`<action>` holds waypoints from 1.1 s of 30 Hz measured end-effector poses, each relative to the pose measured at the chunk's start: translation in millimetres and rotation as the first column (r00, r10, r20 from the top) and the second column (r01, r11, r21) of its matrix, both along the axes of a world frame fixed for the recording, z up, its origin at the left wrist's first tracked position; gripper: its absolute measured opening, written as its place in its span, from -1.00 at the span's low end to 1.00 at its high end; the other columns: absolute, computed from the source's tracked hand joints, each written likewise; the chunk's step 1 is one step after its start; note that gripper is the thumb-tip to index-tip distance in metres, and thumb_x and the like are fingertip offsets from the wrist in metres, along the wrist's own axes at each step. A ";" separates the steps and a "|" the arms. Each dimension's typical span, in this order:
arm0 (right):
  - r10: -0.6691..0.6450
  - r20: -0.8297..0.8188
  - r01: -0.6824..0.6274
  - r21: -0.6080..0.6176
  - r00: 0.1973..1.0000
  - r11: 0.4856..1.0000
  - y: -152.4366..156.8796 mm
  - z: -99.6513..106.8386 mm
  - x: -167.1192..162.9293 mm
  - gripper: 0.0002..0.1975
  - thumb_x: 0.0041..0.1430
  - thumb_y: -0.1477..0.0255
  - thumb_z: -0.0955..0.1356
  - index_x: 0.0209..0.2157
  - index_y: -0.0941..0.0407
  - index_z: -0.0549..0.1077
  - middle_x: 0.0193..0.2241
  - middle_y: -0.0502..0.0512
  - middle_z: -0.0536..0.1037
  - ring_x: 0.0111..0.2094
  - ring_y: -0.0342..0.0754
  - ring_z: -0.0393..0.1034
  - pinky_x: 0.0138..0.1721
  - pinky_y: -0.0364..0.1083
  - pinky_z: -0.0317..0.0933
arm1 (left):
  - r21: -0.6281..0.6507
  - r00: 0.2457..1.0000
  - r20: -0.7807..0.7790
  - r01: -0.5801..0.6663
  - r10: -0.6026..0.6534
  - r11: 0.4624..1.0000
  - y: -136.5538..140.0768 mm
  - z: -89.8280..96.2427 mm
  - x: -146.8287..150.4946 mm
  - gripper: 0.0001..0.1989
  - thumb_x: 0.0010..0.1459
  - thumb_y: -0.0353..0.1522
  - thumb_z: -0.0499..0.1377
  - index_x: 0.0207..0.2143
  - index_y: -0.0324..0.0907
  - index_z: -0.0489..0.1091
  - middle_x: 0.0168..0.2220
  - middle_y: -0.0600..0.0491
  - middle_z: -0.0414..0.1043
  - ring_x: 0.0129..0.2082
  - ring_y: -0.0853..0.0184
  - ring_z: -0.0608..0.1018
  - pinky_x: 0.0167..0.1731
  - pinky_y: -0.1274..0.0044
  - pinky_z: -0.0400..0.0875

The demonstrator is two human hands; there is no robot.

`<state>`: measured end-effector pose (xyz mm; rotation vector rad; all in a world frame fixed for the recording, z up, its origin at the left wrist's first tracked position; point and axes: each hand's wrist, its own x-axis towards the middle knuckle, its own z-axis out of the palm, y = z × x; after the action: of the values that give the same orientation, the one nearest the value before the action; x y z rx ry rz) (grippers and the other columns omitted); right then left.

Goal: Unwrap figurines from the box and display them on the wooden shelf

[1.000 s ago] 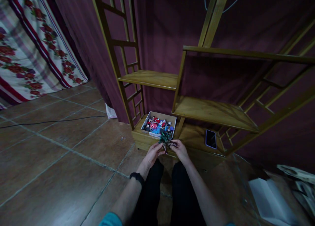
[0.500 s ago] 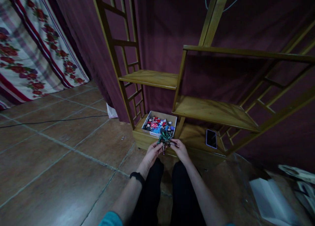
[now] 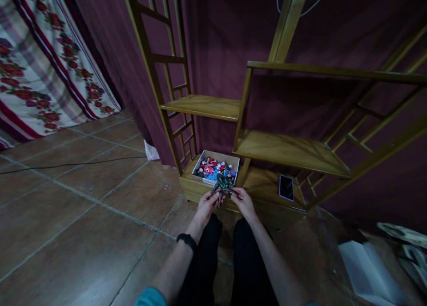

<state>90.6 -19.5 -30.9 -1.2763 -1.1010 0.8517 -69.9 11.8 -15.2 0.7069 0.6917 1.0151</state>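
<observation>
Green and dark brown, one small figure (image 3: 223, 184) with thin, jutting parts is being held between your hands at the near edge of one open cardboard box (image 3: 218, 156). Your left hand (image 3: 206, 205) is pinching it, thumb and fingers nearly together; your right hand (image 3: 244, 203) is pinching its other side likewise. The rectangular, pale-walled box is holding small red, blue, white and black pieces, too jumbled to count. It is sitting on one smooth wooden shelf unit (image 3: 290, 151). One flat, purple-edged phone (image 3: 286, 187) is lying further right.
</observation>
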 end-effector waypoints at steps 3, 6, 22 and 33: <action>0.012 -0.007 -0.013 -0.015 1.000 1.000 0.9 -2.9 1.1 -0.67 -0.09 0.32 0.37 -0.22 0.09 0.40 -0.19 0.12 0.50 -0.17 0.01 0.39 -0.10 0.01 0.24 | -0.009 1.000 -0.011 -0.011 0.011 1.000 0.2 0.6 -0.5 -0.55 -0.15 -0.34 0.31 -0.15 -0.32 0.42 -0.39 -0.10 0.51 -0.45 0.36 0.52 -0.43 0.57 0.33; 0.026 -0.041 -0.027 -0.028 0.999 0.999 2.9 -8.8 1.9 -0.66 -0.10 0.32 0.37 -0.21 0.09 0.40 -0.21 0.11 0.51 -0.18 0.01 0.40 -0.13 0.01 0.27 | -0.007 1.000 -0.016 -0.008 0.008 1.000 0.1 1.3 -0.9 -0.56 -0.13 -0.35 0.30 -0.14 -0.32 0.42 -0.39 -0.11 0.51 -0.47 0.39 0.50 -0.45 0.58 0.32; 0.009 -0.024 -0.010 -0.035 1.000 0.999 0.4 -1.6 -2.4 -0.62 -0.13 0.36 0.39 -0.17 0.07 0.39 -0.19 0.11 0.50 -0.18 -0.01 0.40 -0.11 0.00 0.25 | 0.077 1.000 -0.018 -0.024 0.026 0.997 1.8 -4.5 -0.6 -0.56 -0.14 -0.40 0.30 -0.12 -0.24 0.43 -0.27 -0.06 0.49 -0.32 0.39 0.50 -0.17 0.52 0.31; 0.056 -0.023 -0.058 -0.051 0.998 0.997 -2.5 3.9 -0.6 -0.60 -0.12 0.34 0.39 -0.16 0.07 0.40 -0.17 0.11 0.50 -0.18 -0.01 0.39 -0.09 0.02 0.23 | 0.023 0.996 -0.001 -0.086 0.086 0.996 6.3 -12.9 -0.5 -0.58 -0.15 -0.43 0.30 -0.15 -0.26 0.43 -0.30 -0.07 0.50 -0.34 0.36 0.52 -0.22 0.51 0.35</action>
<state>90.1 -22.0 -27.0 -1.2802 -1.1089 0.9398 -70.4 18.1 -28.2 0.7029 0.7187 1.1027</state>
